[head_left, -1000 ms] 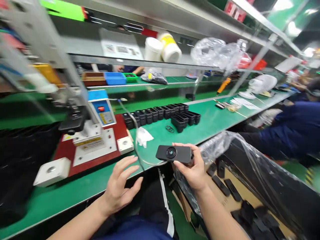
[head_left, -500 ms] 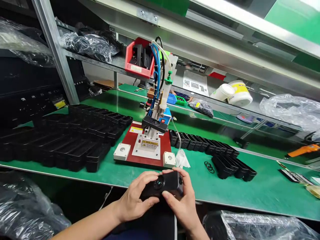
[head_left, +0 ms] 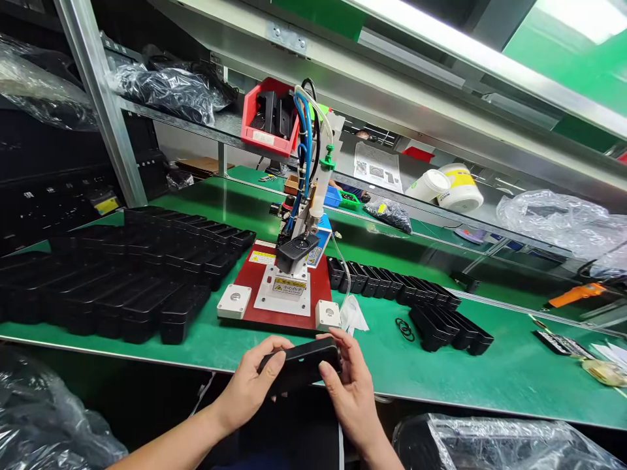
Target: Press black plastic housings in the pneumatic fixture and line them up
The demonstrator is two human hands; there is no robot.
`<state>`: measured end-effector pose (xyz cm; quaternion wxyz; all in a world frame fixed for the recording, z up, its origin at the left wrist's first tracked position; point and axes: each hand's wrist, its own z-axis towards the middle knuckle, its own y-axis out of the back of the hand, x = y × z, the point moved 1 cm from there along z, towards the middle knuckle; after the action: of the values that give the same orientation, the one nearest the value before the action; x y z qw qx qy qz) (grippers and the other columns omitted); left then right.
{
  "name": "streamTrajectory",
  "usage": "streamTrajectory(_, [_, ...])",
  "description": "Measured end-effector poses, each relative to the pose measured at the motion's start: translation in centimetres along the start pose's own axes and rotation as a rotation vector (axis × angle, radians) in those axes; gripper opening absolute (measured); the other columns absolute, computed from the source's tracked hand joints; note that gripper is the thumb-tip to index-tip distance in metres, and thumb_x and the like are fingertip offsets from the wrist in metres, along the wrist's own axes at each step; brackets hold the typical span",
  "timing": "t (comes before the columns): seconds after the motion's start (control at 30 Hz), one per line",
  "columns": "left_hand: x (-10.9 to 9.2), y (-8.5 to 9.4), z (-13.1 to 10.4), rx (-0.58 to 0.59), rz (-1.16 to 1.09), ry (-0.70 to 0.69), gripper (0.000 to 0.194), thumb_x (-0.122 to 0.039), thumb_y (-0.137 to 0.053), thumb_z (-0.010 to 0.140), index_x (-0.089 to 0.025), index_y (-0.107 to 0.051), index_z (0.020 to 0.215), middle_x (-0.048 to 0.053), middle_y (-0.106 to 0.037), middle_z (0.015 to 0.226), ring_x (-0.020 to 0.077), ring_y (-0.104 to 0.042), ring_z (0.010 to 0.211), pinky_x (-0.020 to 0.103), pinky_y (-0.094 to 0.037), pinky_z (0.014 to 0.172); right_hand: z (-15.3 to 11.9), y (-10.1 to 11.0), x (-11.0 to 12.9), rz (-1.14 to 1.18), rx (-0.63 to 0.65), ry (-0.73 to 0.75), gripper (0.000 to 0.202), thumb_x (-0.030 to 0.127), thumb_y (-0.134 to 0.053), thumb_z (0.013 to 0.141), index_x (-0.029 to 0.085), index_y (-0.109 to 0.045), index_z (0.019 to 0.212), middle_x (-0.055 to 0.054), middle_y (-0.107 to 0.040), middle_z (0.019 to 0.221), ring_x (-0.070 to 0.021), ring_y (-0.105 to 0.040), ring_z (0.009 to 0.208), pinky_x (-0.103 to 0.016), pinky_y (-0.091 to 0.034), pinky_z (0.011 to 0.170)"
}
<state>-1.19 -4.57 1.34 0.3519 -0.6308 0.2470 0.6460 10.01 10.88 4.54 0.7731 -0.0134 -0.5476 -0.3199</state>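
Between my hands, just over the bench's front edge, is a long black plastic housing [head_left: 306, 367] with a small hole in the side facing me. My left hand [head_left: 252, 382] grips its left end, thumb on the near face. At the right end, my right hand [head_left: 351, 391] closes around it with the thumb against the near side. Beyond them stands a dispensing press [head_left: 318, 192] on a red base plate [head_left: 274, 318]. Another black housing part [head_left: 296, 251] with a round opening sits tilted on its fixture.
Rows of black housings [head_left: 147, 303] cover the left bench. More black cases [head_left: 386, 281] line the right, beside black rubber rings [head_left: 405, 329] and a white tissue [head_left: 353, 313]. White button boxes [head_left: 234, 301] flank the base. A red bin [head_left: 267, 140] stands on the shelf.
My hands have rolled the housing over, so its round opening no longer shows and a plainer side faces me. The part on the press fixture now sits at a different angle.
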Motion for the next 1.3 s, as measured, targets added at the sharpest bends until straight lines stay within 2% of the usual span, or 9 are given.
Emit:
streamTrajectory(0.13, [-0.2, 0.1, 0.4, -0.025, -0.107, 0.148, 0.050, -0.065, -0.048, 0.084, -0.017, -0.056, 0.096, 0.001, -0.059, 0.072, 0.0114, -0.056, 0.045, 0.017, -0.037, 0.037, 0.0, 0.1, 0.0, -0.183, 0.081, 0.160, 0.068, 0.038, -0.071, 0.080, 0.028, -0.039, 0.140, -0.011, -0.050, 0.137, -0.0291, -0.049, 0.127, -0.045, -0.043, 0.106])
streamTrajectory(0.23, [-0.3, 0.5, 0.4, -0.033, -0.155, 0.237, 0.052, -0.067, -0.051, 0.082, -0.016, -0.057, 0.092, 0.000, -0.058, 0.069, 0.0081, -0.051, 0.038, 0.015, -0.032, 0.033, 0.1, 0.2, 0.2, -0.267, 0.121, 0.254, 0.075, 0.038, -0.074, 0.077, 0.028, -0.038, 0.142, -0.010, -0.046, 0.141, -0.0296, -0.044, 0.131, -0.046, -0.041, 0.108])
streamTrajectory(0.4, [-0.3, 0.8, 0.2, -0.010, -0.211, 0.339, 0.053, -0.067, -0.053, 0.080, -0.014, -0.058, 0.088, -0.002, -0.054, 0.061, 0.0053, -0.045, 0.034, 0.014, -0.030, 0.032, 0.0, 0.1, 0.2, -0.252, 0.154, 0.258, 0.070, 0.038, -0.077, 0.074, 0.029, -0.045, 0.136, -0.009, -0.061, 0.123, -0.0257, -0.061, 0.112, -0.036, -0.053, 0.094])
streamTrajectory(0.57, [0.2, 1.3, 0.3, -0.080, -0.152, 0.215, 0.050, -0.063, -0.056, 0.081, -0.017, -0.053, 0.102, -0.002, -0.055, 0.072, 0.0060, -0.051, 0.042, 0.014, -0.033, 0.038, -0.1, -0.2, -0.1, -0.233, 0.092, 0.242, 0.056, 0.040, -0.077, 0.073, 0.026, -0.054, 0.122, -0.006, -0.065, 0.109, -0.0224, -0.065, 0.097, -0.030, -0.056, 0.083])
streamTrajectory(0.77, [0.1, 1.4, -0.1, -0.094, -0.040, 0.109, 0.047, -0.057, -0.059, 0.081, -0.022, -0.050, 0.112, 0.005, -0.055, 0.108, 0.0067, -0.054, 0.056, 0.018, -0.042, 0.047, -0.1, -0.6, -0.3, -0.219, 0.089, 0.185, 0.053, 0.042, -0.077, 0.073, 0.027, -0.054, 0.119, -0.005, -0.065, 0.105, -0.0205, -0.065, 0.092, -0.028, -0.055, 0.079])
streamTrajectory(0.97, [-0.2, 1.2, -0.6, -0.130, -0.048, 0.031, 0.044, -0.050, -0.063, 0.081, -0.022, -0.051, 0.112, 0.007, -0.054, 0.108, 0.0121, -0.053, 0.070, 0.023, -0.051, 0.056, -0.1, -0.7, -0.5, -0.200, 0.042, 0.156, 0.053, 0.043, -0.080, 0.069, 0.027, -0.058, 0.115, -0.004, -0.067, 0.101, -0.0205, -0.066, 0.085, -0.028, -0.057, 0.075])
streamTrajectory(1.1, [0.3, 1.2, -0.9, -0.172, -0.017, 0.001, 0.047, -0.050, -0.063, 0.080, -0.022, -0.051, 0.115, 0.009, -0.056, 0.114, 0.0169, -0.057, 0.080, 0.026, -0.053, 0.061, 0.1, -0.6, -1.3, -0.139, 0.026, 0.095, 0.055, 0.045, -0.079, 0.069, 0.027, -0.060, 0.117, -0.005, -0.067, 0.106, -0.0244, -0.067, 0.092, -0.033, -0.057, 0.079])
streamTrajectory(1.2, [0.4, 1.5, -0.8, -0.242, 0.070, -0.134, 0.042, -0.047, -0.059, 0.084, -0.022, -0.051, 0.117, 0.010, -0.058, 0.118, 0.0219, -0.059, 0.100, 0.032, -0.053, 0.083, 1.1, -0.3, -1.9, -0.061, 0.060, 0.053, 0.058, 0.045, -0.078, 0.070, 0.030, -0.058, 0.122, -0.006, -0.067, 0.112, -0.0279, -0.066, 0.100, -0.039, -0.057, 0.084])
streamTrajectory(1.3, [-0.6, 2.0, 0.6, -0.317, 0.276, -0.365, 0.039, -0.042, -0.053, 0.089, -0.021, -0.049, 0.122, 0.010, -0.059, 0.119, 0.0243, -0.056, 0.110, 0.038, -0.047, 0.096, 3.5, 0.1, -2.0, -0.016, 0.083, 0.070, 0.060, 0.044, -0.077, 0.071, 0.034, -0.055, 0.126, -0.004, -0.064, 0.119, -0.0291, -0.062, 0.110, -0.045, -0.053, 0.093])
